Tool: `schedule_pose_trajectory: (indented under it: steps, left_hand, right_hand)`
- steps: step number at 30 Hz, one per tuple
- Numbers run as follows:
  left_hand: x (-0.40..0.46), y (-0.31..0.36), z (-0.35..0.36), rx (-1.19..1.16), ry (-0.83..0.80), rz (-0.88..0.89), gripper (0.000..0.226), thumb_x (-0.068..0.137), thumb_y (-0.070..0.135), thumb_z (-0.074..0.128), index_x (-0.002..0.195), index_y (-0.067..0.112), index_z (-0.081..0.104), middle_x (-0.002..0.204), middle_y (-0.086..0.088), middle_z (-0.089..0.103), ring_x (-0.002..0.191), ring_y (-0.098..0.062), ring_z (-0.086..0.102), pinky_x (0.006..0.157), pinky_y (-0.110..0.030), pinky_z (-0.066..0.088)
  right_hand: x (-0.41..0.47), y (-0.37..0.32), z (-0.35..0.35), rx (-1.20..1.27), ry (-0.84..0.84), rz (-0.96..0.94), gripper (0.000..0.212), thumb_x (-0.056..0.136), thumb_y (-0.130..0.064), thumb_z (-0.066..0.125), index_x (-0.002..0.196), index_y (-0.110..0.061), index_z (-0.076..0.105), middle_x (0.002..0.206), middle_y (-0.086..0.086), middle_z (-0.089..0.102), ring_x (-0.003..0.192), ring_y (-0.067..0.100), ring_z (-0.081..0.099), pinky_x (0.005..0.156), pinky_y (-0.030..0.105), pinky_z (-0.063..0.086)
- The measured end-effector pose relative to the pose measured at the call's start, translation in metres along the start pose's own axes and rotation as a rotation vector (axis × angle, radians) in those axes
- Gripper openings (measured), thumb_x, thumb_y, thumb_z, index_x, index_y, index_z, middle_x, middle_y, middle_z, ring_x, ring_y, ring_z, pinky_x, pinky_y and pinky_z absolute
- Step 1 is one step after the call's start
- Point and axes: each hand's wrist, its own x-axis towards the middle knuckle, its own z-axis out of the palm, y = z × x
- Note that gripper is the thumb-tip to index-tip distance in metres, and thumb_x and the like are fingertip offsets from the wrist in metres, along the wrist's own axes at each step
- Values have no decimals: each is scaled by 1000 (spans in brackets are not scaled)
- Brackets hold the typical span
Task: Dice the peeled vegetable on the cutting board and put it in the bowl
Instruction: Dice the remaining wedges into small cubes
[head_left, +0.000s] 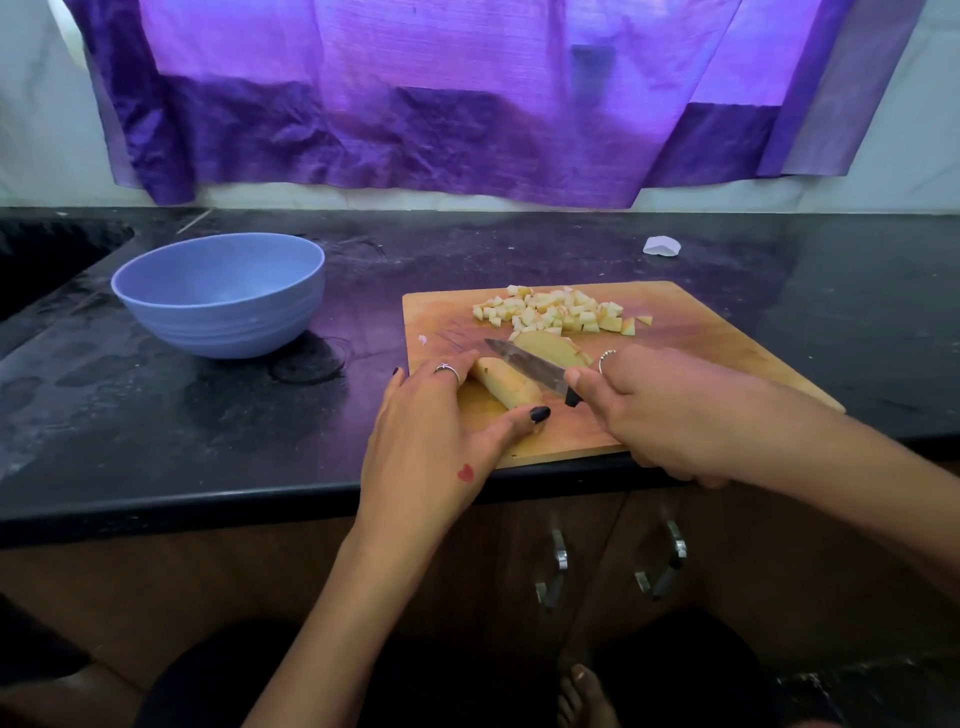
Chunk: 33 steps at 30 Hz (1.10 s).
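Head: veg piece (506, 388) between hands (524, 410)

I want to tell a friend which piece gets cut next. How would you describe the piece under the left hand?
On the wooden cutting board, below the pile of small cubes, the left hand holds a long pale piece. Unlike the other uncut piece, it lies nearest the board's left edge.

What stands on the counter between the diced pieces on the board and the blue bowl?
Nothing visible does. The diced pieces lie at the far side of the cutting board; the bowl stands to its left, with only bare counter between them.
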Motion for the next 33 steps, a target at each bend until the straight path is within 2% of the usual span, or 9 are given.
schedule_pose_trajectory:
  steps: [7,10,12,16,21,23,27,30,33]
  left_hand:
    - [0,2,0,-54,31,-2,73,70,61,67,133,26,53,133,10,54,123,-13,46,107,-38,35]
    - [0,2,0,-38,51,2,73,71,56,70,133,23,53,134,7,54,123,-14,46,109,-39,33]
    - [0,2,1,-21,45,1,73,71,55,69,134,22,52,133,5,55,122,-16,47,108,-40,34]
    - [4,-1,2,4,22,9,72,70,63,64,131,26,54,125,6,58,117,-17,50,104,-42,38]
    - [3,-1,5,27,49,13,66,73,63,62,128,26,54,126,7,54,119,-18,47,102,-39,39]
    - [4,-3,6,18,47,24,67,73,62,63,126,23,55,123,5,55,116,-18,48,99,-36,42]
    - [6,-4,5,18,45,49,64,72,60,65,124,23,58,122,3,57,115,-18,48,97,-30,39]
    - [6,-4,6,34,62,50,57,75,58,64,121,24,58,121,3,56,117,-19,47,99,-30,38]
    - [5,-2,8,52,48,46,57,77,58,63,123,23,56,126,3,54,125,-19,41,102,-30,34]
  right_hand:
    - [11,-4,-1,-131,-20,-20,33,103,-37,26,87,-22,51,63,4,47,38,11,46,41,23,38]
    - [25,-10,0,-165,17,-94,34,103,-20,26,128,-16,49,70,1,33,55,12,34,60,25,37]
    - [38,-17,-2,-263,7,-133,34,102,-17,33,128,-5,50,66,1,39,51,14,40,53,27,42]
    - [49,-30,-5,-457,-58,-135,50,94,0,44,142,-14,39,63,4,49,40,16,53,33,22,43]
    - [38,-5,-10,-458,-28,-106,19,100,-23,43,110,-16,58,80,6,60,65,25,63,55,33,54]
    - [26,1,-10,-433,-56,-113,27,103,-29,31,83,-28,49,75,8,62,67,30,67,55,32,57]
    - [37,-2,0,-246,39,-47,20,103,-14,32,101,-26,48,72,7,58,65,28,70,44,28,53]
    - [41,-10,5,-334,28,-121,33,103,-17,34,70,-19,35,68,7,54,73,33,69,53,36,55]
    - [29,-3,3,-348,-61,-65,36,105,-21,27,69,-25,30,74,13,65,64,32,69,44,30,53]
